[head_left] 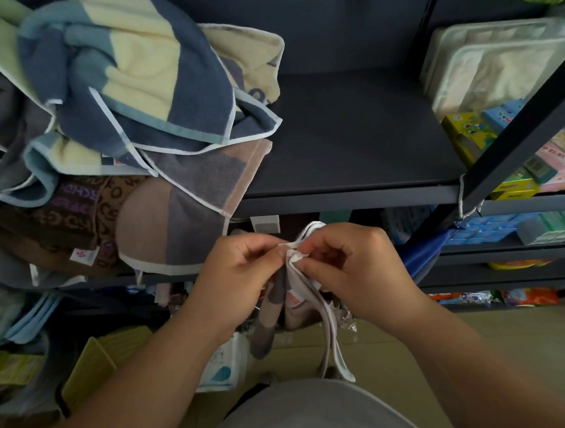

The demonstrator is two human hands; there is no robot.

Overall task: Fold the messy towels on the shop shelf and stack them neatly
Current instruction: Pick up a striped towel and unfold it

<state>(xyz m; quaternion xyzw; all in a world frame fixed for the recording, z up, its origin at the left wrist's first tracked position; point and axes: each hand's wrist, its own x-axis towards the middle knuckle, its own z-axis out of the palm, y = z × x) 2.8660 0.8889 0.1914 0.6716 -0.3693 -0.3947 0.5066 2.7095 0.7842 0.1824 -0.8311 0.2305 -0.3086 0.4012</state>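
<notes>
Both hands pinch the white-trimmed top edge of a grey and pink towel point(297, 315), which hangs down in front of the dark shelf point(352, 136). My left hand point(241, 272) grips the edge from the left, my right hand point(357, 265) from the right, fingertips almost touching. On the left of the shelf lies a messy heap: a navy and pale-yellow towel point(133, 74) on top, a grey-pink towel point(187, 199) drooping over the shelf lip, and a brown patterned towel point(76, 219) under them.
Packaged goods in clear plastic point(497, 65) and colourful boxes point(488, 135) fill the shelf's right side behind a slanted black post point(518, 140). Lower shelves hold more boxes point(494, 230). A yellow-green crate point(88, 368) and packets sit on the floor at left.
</notes>
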